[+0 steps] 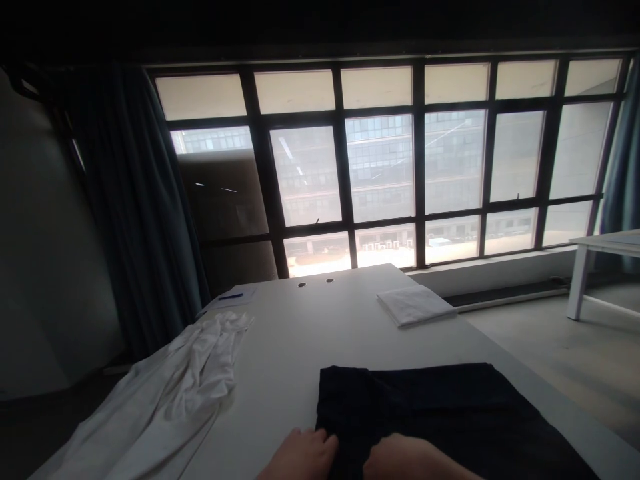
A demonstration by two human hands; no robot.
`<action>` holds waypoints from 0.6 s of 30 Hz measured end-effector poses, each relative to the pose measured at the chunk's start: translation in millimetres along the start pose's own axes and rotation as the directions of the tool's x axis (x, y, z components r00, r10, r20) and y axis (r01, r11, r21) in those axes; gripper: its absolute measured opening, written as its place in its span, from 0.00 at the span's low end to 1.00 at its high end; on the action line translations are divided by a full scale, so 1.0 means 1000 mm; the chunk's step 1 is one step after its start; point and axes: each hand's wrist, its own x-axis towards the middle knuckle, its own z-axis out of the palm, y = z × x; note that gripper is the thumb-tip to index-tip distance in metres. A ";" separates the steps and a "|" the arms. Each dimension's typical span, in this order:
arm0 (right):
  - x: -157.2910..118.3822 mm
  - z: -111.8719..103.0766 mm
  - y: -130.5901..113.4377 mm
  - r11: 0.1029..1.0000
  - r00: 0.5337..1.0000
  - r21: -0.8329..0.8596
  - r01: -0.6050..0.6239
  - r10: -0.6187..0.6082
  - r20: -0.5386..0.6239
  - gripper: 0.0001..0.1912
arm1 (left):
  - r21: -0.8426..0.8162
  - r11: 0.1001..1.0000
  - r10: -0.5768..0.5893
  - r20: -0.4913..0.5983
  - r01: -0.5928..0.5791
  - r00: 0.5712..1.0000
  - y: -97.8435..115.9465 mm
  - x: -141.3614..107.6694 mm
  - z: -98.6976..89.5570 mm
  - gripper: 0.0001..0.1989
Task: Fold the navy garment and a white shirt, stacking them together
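A black or dark navy piece of cloth (440,407), perhaps a garment, lies spread on the white table (285,347) at the lower right. My left hand (303,455) is closed at its near left edge, fingers curled onto the fabric. To the right, my right hand (407,459) is closed over the same cloth, knuckles up. The lower parts of both hands run out of the picture, and the fingertips are mostly hidden.
A crumpled white garment (170,393) hangs over the table's left side. Folded white cloth (416,305) lies near the right edge. A blue pen (231,296) rests on paper at the far left corner. Windows (380,167) stand behind; another white table (580,280) is at the right.
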 end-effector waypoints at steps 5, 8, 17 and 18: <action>0.002 -0.006 0.004 0.987 0.999 0.163 0.008 -0.001 -0.038 0.08 | 0.092 0.992 0.084 -0.009 -0.082 0.996 -0.011 0.034 0.022 0.31; -0.001 -0.018 0.014 0.971 0.998 0.238 0.027 -0.039 0.046 0.06 | 0.072 0.993 0.086 0.080 -0.092 0.993 -0.019 0.046 0.037 0.35; 0.000 -0.024 0.048 0.914 0.898 0.399 -0.079 0.239 -0.370 0.39 | 0.044 0.998 0.043 0.132 -0.049 0.990 -0.019 0.052 0.041 0.38; 0.002 -0.018 0.052 0.906 0.929 0.415 -0.087 0.224 -0.294 0.44 | 0.035 0.998 0.044 0.135 -0.049 0.990 -0.018 0.049 0.037 0.37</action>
